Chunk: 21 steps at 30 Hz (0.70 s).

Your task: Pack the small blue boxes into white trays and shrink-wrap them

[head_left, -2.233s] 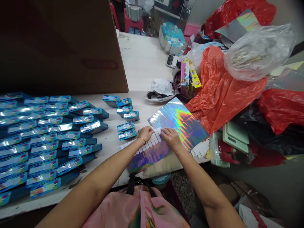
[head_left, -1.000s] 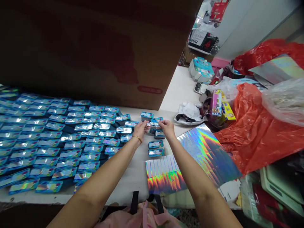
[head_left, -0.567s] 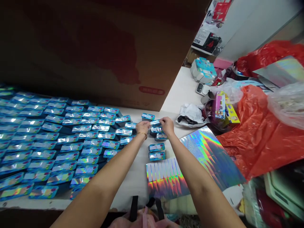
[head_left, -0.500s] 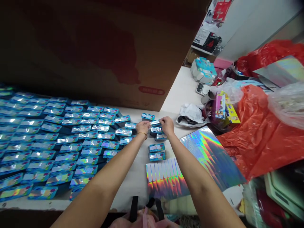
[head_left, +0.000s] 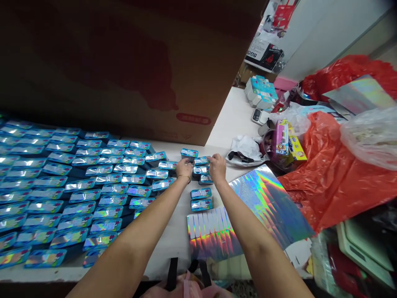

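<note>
My right hand (head_left: pixel 218 167) has its fingers pinched at the right end of a small blue box (head_left: pixel 202 160) with a shiny silver label on its top. My left hand (head_left: pixel 185 168), a thin bracelet at its wrist, has bent fingers against the near side of another blue box (head_left: pixel 189 153) just behind; its fingertips are partly hidden. Close in front of my right hand stand two more blue boxes, one of them (head_left: pixel 201 170) partly beside my fingers. Nearer to me is a further pair (head_left: pixel 201 193). A holographic sticker sheet (head_left: pixel 263 198) lies under my right forearm.
Many labelled blue boxes (head_left: pixel 83 194) stand in rows on the left of the white table (head_left: pixel 170 244). A big cardboard box (head_left: pixel 124 74) walls off the back. To the right are a white plastic bag (head_left: pixel 246 149), a red plastic bag (head_left: pixel 328 174) and flat blue cartons (head_left: pixel 262 91).
My left hand has come away from the labelled box to the box behind it. My right hand stays at the labelled box. The view has shifted slightly.
</note>
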### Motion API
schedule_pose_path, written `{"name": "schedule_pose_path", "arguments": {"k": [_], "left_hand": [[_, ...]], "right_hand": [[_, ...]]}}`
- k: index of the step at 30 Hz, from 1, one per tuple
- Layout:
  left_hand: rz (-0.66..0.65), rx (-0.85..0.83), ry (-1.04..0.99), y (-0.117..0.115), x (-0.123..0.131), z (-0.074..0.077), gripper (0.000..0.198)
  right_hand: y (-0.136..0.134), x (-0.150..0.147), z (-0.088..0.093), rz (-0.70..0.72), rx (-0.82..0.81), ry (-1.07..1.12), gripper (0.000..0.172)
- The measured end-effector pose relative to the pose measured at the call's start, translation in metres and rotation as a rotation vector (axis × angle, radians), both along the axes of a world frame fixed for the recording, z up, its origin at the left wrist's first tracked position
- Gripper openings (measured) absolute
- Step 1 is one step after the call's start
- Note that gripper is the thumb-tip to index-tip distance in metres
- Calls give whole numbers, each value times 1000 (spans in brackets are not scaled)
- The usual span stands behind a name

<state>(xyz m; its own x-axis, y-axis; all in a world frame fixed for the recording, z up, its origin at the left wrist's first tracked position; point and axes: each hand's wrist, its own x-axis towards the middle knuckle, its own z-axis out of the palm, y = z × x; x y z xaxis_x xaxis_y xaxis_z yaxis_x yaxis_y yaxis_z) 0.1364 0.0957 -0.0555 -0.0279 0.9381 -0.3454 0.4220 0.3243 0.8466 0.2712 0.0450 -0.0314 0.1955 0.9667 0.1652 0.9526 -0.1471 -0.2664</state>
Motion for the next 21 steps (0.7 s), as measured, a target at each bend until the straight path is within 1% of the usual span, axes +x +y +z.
{"name": "schedule_pose_path", "arguments": {"k": [2,4,6,8,9,11,12,13,14,15,17,19,21], "left_hand": [[-59,38,57,-2,-1,4,27],[-125,68,100,-7,-3,11,25],[-178,97,131,-18,-7,22,29],[-270,184,165,-38,-11,36,37],[-345,256,190,-51,-14,42,42],[-587,463,281,-82,-18,50,51],[-709,557,325,-97,-20,52,53],[-805,627,362,-113,-22,51,53],[-861,662,383,-127,-26,49,51],[-889,674,392,-140,-31,46,48],[-869,654,388,-165,-45,37,43],[-813,624,374,-187,-61,27,39],[-753,638,394,-205,-73,21,47]], "right_hand": [[-5,-2,4,127,-52,-130,33],[-7,-1,6,206,-87,-171,38],[-9,10,9,211,-90,-92,40],[-23,29,11,123,-27,62,42],[-37,39,11,45,23,137,43],[-80,57,11,-82,79,234,41],[-108,62,9,-104,55,252,38],[-137,64,6,-106,-9,254,36],[-166,62,3,-109,-98,247,38],[-192,58,-2,-135,-190,235,45],[-231,48,-13,-271,-309,214,62],[-250,41,-23,-407,-313,226,71],[-255,39,-29,-487,-275,266,73]]}}
